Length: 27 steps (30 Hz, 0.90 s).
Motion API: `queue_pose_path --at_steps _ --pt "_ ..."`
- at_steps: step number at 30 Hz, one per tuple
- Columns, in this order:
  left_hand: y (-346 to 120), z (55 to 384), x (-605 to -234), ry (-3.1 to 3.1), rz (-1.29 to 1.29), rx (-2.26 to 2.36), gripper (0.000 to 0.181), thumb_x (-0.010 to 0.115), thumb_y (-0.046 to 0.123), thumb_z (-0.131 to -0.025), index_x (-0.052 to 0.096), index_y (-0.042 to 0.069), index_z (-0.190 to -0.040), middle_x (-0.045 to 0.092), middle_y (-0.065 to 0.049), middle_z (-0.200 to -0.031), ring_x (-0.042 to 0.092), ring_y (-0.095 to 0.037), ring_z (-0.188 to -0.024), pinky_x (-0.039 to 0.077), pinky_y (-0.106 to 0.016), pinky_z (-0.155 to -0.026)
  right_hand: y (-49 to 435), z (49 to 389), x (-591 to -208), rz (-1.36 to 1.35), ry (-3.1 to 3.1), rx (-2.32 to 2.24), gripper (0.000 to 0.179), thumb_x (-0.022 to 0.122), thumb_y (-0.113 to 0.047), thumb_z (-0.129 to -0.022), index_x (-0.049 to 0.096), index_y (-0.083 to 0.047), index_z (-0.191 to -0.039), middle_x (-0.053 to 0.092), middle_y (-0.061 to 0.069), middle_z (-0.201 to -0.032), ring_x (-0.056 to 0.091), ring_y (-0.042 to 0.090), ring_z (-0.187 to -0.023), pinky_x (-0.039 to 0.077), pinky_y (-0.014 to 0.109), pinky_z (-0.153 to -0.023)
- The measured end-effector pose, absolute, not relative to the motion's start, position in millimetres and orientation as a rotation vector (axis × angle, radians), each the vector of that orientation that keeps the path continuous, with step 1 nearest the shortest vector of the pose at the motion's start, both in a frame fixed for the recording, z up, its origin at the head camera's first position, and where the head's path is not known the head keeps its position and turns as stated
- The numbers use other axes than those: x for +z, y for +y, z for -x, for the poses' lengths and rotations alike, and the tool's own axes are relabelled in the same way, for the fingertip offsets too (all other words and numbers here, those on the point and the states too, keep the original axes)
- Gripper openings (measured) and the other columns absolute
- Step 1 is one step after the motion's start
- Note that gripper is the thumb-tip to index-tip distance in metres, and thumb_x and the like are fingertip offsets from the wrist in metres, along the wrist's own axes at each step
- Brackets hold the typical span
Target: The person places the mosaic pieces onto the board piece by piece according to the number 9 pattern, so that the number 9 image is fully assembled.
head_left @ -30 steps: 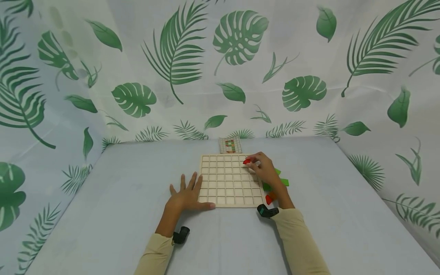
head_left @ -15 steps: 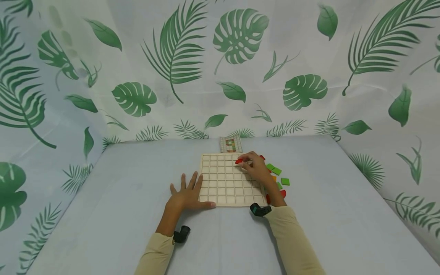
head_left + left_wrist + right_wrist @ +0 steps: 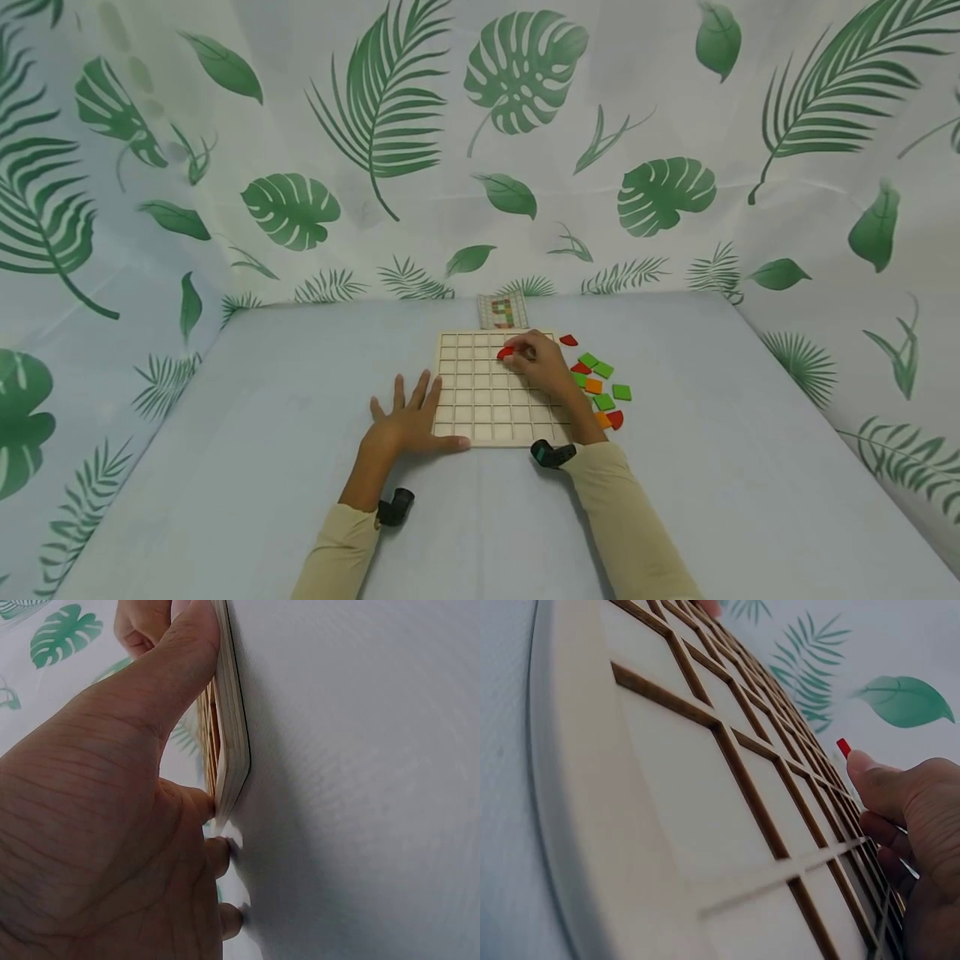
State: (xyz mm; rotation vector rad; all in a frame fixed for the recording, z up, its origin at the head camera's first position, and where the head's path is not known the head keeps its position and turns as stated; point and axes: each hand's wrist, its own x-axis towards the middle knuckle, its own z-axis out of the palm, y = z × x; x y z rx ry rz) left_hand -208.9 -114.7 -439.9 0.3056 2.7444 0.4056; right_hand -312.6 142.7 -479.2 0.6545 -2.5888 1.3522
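Observation:
A wooden grid board (image 3: 482, 407) with square cells lies flat on the table. My left hand (image 3: 405, 432) is spread at its left front corner, thumb along the front edge; in the left wrist view the thumb (image 3: 169, 675) presses on the board's side (image 3: 236, 727). Over the far rows, my right hand (image 3: 546, 367) pinches a small red piece with a rounded edge (image 3: 504, 354) between thumb and fingers. The right wrist view shows just the tip of that red piece (image 3: 844, 747) beyond the thumb, above the board's cells.
Behind the board lies a small pattern card (image 3: 504, 311) with a coloured figure on a grid. To the right of the board are scattered green squares (image 3: 622, 392), orange squares (image 3: 593, 386) and red rounded pieces (image 3: 568, 340). A leaf-print cloth (image 3: 555, 250) hangs behind the table.
The right hand has moved left over the board with the red piece, uncovering more of the loose pieces at the right. My left hand has stayed in place.

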Motion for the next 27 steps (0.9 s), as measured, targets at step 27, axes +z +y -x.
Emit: queue_pose_path --at_steps 27 --pt "-114.5 209.0 -439.0 2.759 -0.290 0.399 0.112 0.062 0.074 -0.077 0.012 0.015 -0.159 0.002 -0.010 -0.166 -0.005 -0.048 -0.149 0.007 -0.078 -0.106 108.8 318.6 -482.9 -0.439 -2.661 1.097 0.024 0.074 -0.029 -0.088 0.074 -0.016 -0.107 0.071 0.006 -0.108 0.060 0.027 -0.101 0.038 0.051 -0.088"
